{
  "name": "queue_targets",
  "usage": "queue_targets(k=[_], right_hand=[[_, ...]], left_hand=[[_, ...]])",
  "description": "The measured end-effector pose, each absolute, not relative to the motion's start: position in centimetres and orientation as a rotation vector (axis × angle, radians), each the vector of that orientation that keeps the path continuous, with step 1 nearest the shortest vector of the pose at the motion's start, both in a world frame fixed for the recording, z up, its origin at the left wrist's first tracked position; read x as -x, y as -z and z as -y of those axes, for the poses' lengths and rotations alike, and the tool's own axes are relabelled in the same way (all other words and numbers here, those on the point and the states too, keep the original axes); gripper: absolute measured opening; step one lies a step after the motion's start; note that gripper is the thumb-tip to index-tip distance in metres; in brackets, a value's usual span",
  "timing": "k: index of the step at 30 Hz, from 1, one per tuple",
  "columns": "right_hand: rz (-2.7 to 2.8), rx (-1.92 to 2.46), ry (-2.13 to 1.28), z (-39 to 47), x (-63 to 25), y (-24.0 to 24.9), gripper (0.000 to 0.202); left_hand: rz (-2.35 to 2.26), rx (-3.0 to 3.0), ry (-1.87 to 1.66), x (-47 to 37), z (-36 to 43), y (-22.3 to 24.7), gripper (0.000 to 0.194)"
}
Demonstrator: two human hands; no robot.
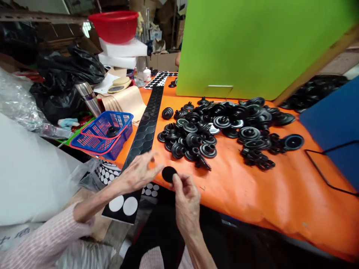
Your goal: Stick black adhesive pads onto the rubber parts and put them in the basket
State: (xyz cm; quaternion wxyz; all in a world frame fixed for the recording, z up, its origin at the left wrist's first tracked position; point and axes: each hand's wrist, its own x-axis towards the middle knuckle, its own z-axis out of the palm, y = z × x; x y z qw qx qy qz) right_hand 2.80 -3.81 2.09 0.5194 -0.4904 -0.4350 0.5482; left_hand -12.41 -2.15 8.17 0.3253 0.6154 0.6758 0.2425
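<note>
A flat black round sticker (169, 174) is pinched at its right edge between the thumb and fingers of my right hand (187, 192), just over the table's front edge. My left hand (138, 172) reaches in from the left with its fingers apart, close to the sticker and holding nothing. Under my left hand runs a long black sheet of round stickers (142, 140), and two white circles (123, 205) show at its near end. Beyond my hands lies a heap of black ribbed round parts (193, 140), some with knob-like stems.
A blue basket (123, 140) with a black part inside stands left of the sheet on the orange table (224, 190). A green panel (238, 48) rises behind the heap. A steel flask (89, 99) and red basin (114, 27) are at the left, and a blue panel (333, 119) is at the right.
</note>
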Motion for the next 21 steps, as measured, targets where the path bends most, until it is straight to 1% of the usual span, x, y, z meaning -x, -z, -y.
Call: queue_targets(k=[2, 5, 7, 9, 11, 13, 15, 17, 21], right_hand=[[0.983, 1.212, -1.256, 3.2, -4.2, -2.1, 0.028], [0.988, 1.216, -1.331, 3.2, -6.4, -1.9, 0.03], [1.014, 1.232, -1.358, 3.5, -7.7, -1.6, 0.03], [1.056, 1.254, -1.353, 3.7, -8.8, -1.2, 0.03], [1.096, 1.264, -1.368, 3.8, -9.6, -1.0, 0.029], [1.131, 1.264, -1.398, 3.7, -9.9, -0.9, 0.029], [1.165, 1.254, -1.39, 3.6, -9.9, -1.0, 0.029], [1.211, 1.236, -1.353, 3.4, -9.6, -1.1, 0.028], [1.286, 1.152, -1.288, 3.3, -8.3, -1.8, 0.027]], left_hand=[[-1.948, -1.93, -0.638, 10.8, -0.7, -7.5, 0.031], [-1.872, -2.293, -0.399, 8.5, -4.6, -5.8, 0.037], [-1.798, -2.41, -0.329, 7.6, -6.3, -4.8, 0.029], [-1.742, -2.362, -0.481, 7.6, -6.9, -4.2, 0.017], [-1.674, -2.06, -0.749, 8.3, -6.6, -4.3, 0.013], [-1.536, -1.546, -0.918, 9.2, -5.5, -4.8, 0.017], [-1.359, -1.03, -0.968, 10.0, -3.9, -5.5, 0.02], [-1.227, -0.695, -0.995, 10.5, -2.0, -6.0, 0.022], [-1.132, -0.424, -1.071, 11.1, 1.1, -6.2, 0.024]])
